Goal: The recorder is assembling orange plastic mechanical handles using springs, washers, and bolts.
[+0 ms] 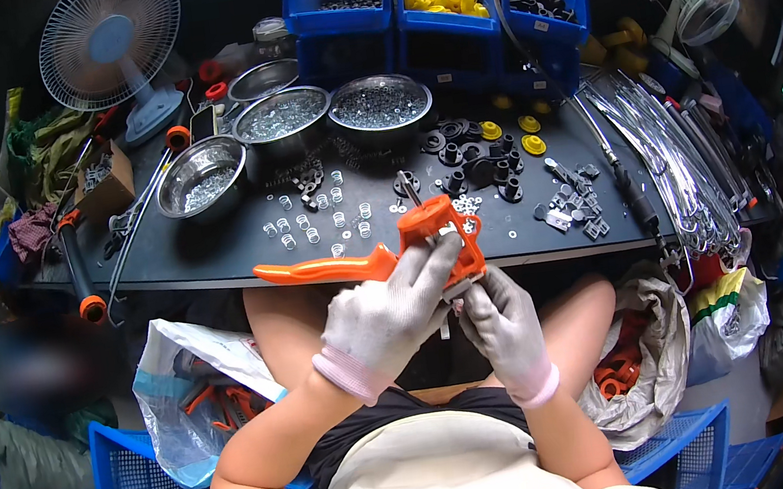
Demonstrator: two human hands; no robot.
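An orange caulking-gun handle (326, 269) is held up over the table's front edge, its long grip pointing left and its boxy head on the right. My left hand (390, 309), in a pale knit glove, is closed around the head with fingers across its face. My right hand (504, 328), gloved alike, has its fingertips pinched against the head's lower end. A small pale metal bit shows there, but what the right fingers hold is mostly hidden. Just beyond the head lie small white nuts (467, 205) and a black flanged part with a rod.
Short springs (339, 220) stand left of my hands; metal bowls (380, 104) of small parts lie behind. Black and yellow discs (533, 144), metal pieces (576, 205) and bent rods (662, 159) lie rightward. Blue bins (446, 20) line the back. Sacks of orange parts (634, 361) flank my legs.
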